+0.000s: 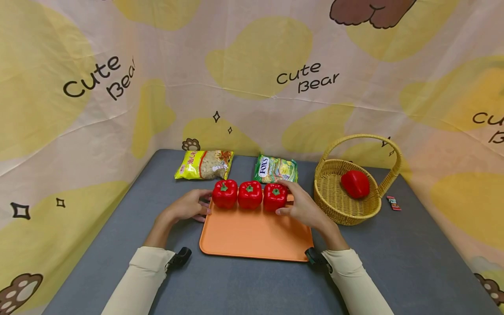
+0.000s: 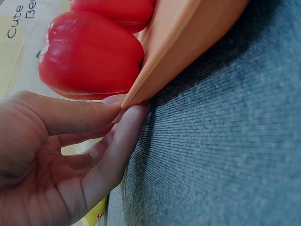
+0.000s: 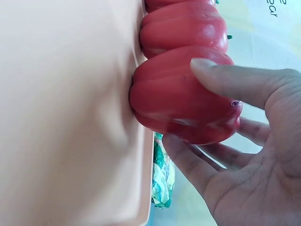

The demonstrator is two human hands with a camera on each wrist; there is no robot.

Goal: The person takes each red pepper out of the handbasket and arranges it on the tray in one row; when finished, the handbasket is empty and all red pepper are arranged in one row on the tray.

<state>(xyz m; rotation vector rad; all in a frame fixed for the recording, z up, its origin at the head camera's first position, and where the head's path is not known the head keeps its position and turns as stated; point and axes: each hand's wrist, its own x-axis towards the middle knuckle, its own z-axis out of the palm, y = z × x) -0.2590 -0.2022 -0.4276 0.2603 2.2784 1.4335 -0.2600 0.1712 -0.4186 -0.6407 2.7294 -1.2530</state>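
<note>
Three red bell peppers stand upright in a row along the far side of an orange tray (image 1: pixel 256 236): left pepper (image 1: pixel 225 194), middle pepper (image 1: pixel 250 195), right pepper (image 1: pixel 274 197). My left hand (image 1: pixel 190 205) pinches the tray's left edge, thumb above and fingers below, as the left wrist view shows beside the nearest pepper (image 2: pixel 89 56). Around the right pepper (image 3: pixel 183 94) curls my right hand (image 1: pixel 301 205), its thumb on the near side and its fingers on the outer and far sides. That pepper's base touches the tray.
At the right stands a yellow wicker basket (image 1: pixel 334 209) with a tall handle and one red pepper (image 1: pixel 355 184) inside. Behind the tray lie a yellow snack bag (image 1: pixel 204 165) and a green FOX'S bag (image 1: pixel 276 169). A small red packet (image 1: pixel 393 203) lies right of the basket.
</note>
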